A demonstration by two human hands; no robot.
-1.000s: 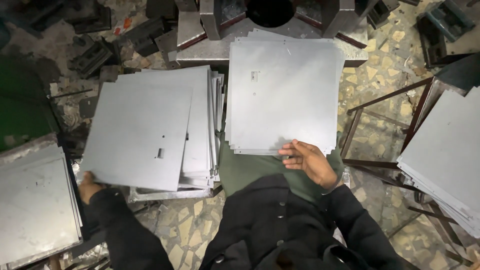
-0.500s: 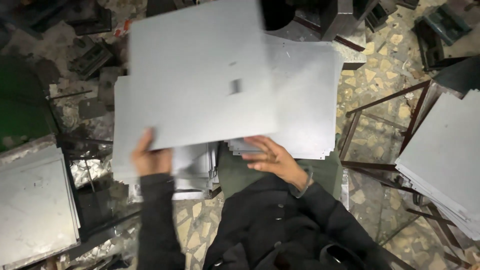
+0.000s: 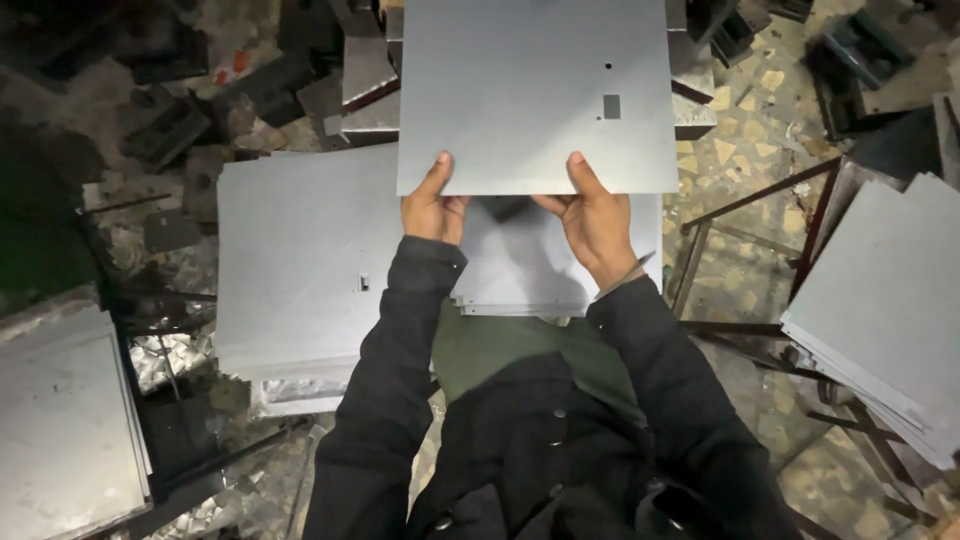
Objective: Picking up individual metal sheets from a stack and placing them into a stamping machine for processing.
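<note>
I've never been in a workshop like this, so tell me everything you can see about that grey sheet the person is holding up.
The sheet is a flat, thin, square-cornered panel of dull grey metal, smooth and unpainted. Near its right side it has a small round hole and, below that, a small rectangular cut-out. Its top edge runs out of view. The left hand and right hand grip its near edge, thumbs on top, holding it roughly level above a stack of similar sheets.

Dimly lit from overhead, with a soft sheen on the grey metal sheet (image 3: 535, 90) and deep shadow left of it across the cluttered floor (image 3: 120, 150). Sharp at the sheet's near edge; dark jacket sleeves (image 3: 400, 380) below it nearly featureless. Slight wide-angle stretch toward the corners.
</note>
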